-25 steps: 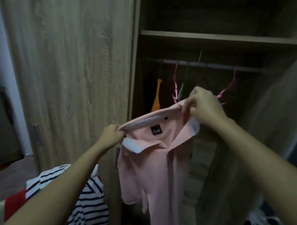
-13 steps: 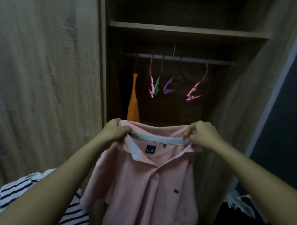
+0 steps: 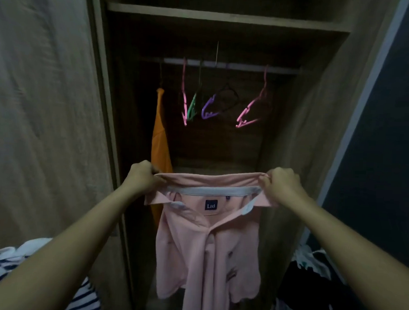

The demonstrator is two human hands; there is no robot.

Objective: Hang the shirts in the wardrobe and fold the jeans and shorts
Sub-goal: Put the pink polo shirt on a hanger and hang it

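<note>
A pink polo shirt (image 3: 208,248) hangs in front of me, its collar stretched flat between both hands. My left hand (image 3: 141,178) pinches the collar's left end and my right hand (image 3: 283,183) pinches its right end. The shirt's front faces me, with a dark label inside the neck. Behind it is the open wardrobe with a rail (image 3: 226,65). On the rail hang several empty hangers: pink (image 3: 184,100), green (image 3: 192,107), purple (image 3: 209,109) and another pink (image 3: 250,110). An orange shirt (image 3: 159,141) hangs at the rail's left end.
A wardrobe door (image 3: 41,112) stands at the left and a shelf (image 3: 228,17) runs above the rail. A striped garment (image 3: 4,270) lies at the lower left. Dark and light clothes (image 3: 310,276) are piled at the lower right.
The view has swung right to face the wardrobe opening. My right hand dropped level with my left, so the collar, tilted before, is now pulled out flat and wide.
</note>
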